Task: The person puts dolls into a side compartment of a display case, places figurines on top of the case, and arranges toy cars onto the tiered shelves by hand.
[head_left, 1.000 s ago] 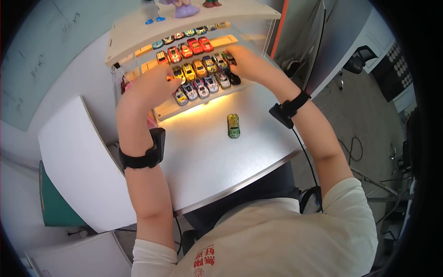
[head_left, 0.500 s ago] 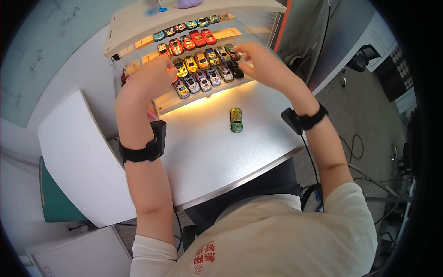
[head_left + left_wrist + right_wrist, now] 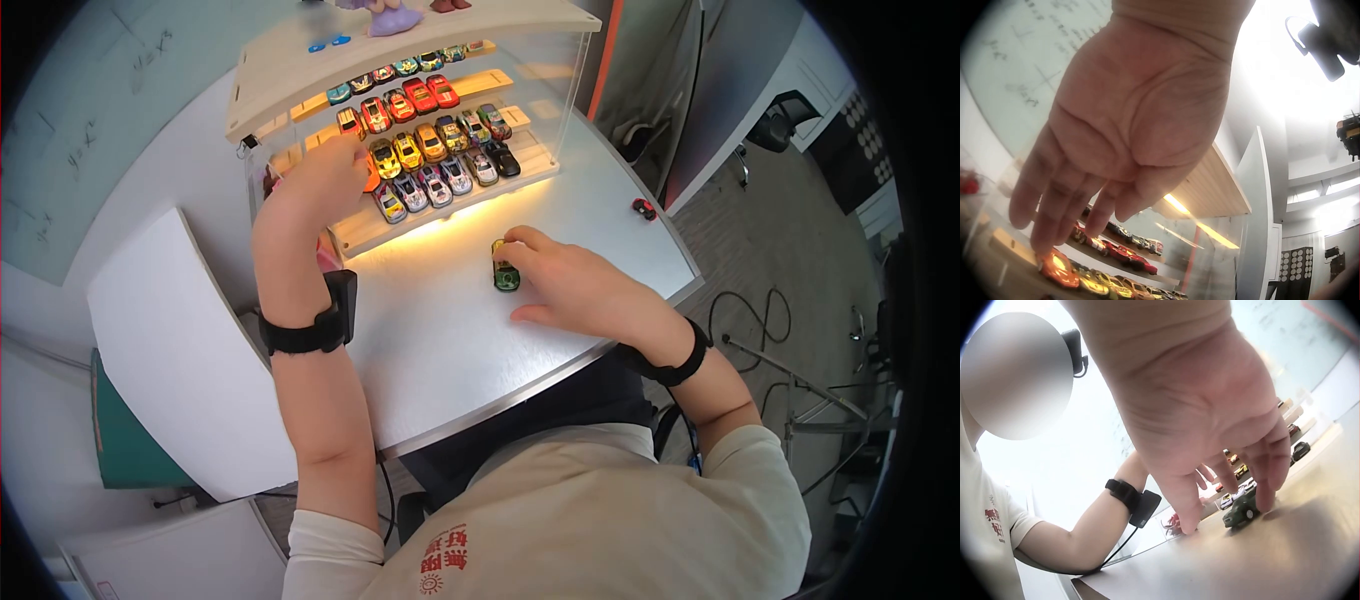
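My right hand (image 3: 580, 290) reaches over a green toy car (image 3: 506, 279) on the metal table (image 3: 430, 340). Its fingertips are right at the car's far end, and the thumb stands apart from the near end. In the right wrist view the green car shows below the fingers (image 3: 1264, 490). My left hand (image 3: 325, 185) is at the left end of a tiered display shelf (image 3: 385, 240). In the left wrist view its fingers hang nearly straight, with the tips close over an orange toy car (image 3: 1060, 269) at a row's end.
Rows of toy cars (image 3: 431, 142) in several colours fill the lit tiers. A black car (image 3: 503, 158) ends the front row. A small red and black toy (image 3: 643, 209) sits near the table's right edge. Figurines, including a purple one (image 3: 395, 20), stand on the shelf top (image 3: 480, 35).
My right hand has left the right end of the shelf and come down to the green car. The left hand has stayed at the shelf's left end. The red and black toy now shows.
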Motion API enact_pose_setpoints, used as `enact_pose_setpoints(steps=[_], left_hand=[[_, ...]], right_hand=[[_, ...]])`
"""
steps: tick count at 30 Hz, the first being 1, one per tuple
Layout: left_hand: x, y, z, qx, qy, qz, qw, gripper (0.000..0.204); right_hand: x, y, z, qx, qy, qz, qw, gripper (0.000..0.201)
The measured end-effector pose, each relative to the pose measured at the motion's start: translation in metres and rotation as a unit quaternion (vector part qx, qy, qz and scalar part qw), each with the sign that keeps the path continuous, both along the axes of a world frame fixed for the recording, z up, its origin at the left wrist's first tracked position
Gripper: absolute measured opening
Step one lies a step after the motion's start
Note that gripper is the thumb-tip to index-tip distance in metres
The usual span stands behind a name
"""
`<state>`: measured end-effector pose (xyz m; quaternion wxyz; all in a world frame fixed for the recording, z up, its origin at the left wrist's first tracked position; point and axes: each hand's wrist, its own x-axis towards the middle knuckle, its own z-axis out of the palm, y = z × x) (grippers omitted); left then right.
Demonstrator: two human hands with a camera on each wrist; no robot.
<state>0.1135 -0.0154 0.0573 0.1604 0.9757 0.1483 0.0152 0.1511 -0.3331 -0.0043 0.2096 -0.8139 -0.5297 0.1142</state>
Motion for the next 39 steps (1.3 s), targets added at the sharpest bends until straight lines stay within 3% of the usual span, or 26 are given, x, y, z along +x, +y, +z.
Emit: enact_pose_setpoints(steps=[3, 12, 19, 23, 26, 29, 33, 35, 39], left_hand=[[-0.002, -0.003, 0.001, 0.000, -0.012, 0.006, 1.000, 0.036], [0.003, 0.007, -0.010, -0.018, -0.008, 0.006, 1.000, 0.037], [-0.004, -0.007, 0.003, -0.064, -0.012, 0.000, 0.998, 0.036], [-0.001, 0.000, 0.000, -0.058, -0.005, -0.007, 0.998, 0.036], [-0.001, -0.007, 0.003, -0.048, 0.002, -0.007, 0.999, 0.036], [-0.005, -0.016, 0.010, -0.043, 0.005, -0.003, 0.999, 0.036], [-0.005, -0.010, 0.004, -0.054, -0.013, -0.011, 0.998, 0.035], [-0.005, -0.007, 0.000, -0.053, -0.023, -0.013, 0.998, 0.035], [-0.004, -0.006, -0.001, -0.052, -0.020, -0.016, 0.998, 0.035]], right_hand=[[0.000, 0.007, -0.004, 0.015, -0.013, -0.013, 1.000, 0.048], [0.003, 0.015, -0.011, -0.002, -0.010, -0.035, 0.999, 0.044], [0.015, -0.026, 0.007, 0.064, 0.028, -0.065, 0.995, 0.050], [0.043, -0.069, 0.017, 0.082, 0.022, -0.263, 0.961, 0.036], [0.072, -0.101, 0.009, 0.079, -0.043, -0.348, 0.933, 0.033], [0.094, -0.118, -0.006, 0.027, -0.088, -0.376, 0.922, 0.031], [0.104, -0.120, -0.016, 0.033, -0.104, -0.364, 0.925, 0.028], [0.103, -0.114, -0.011, -0.013, -0.031, -0.345, 0.938, 0.024], [0.097, -0.107, -0.017, 0.022, -0.026, -0.332, 0.943, 0.023]])
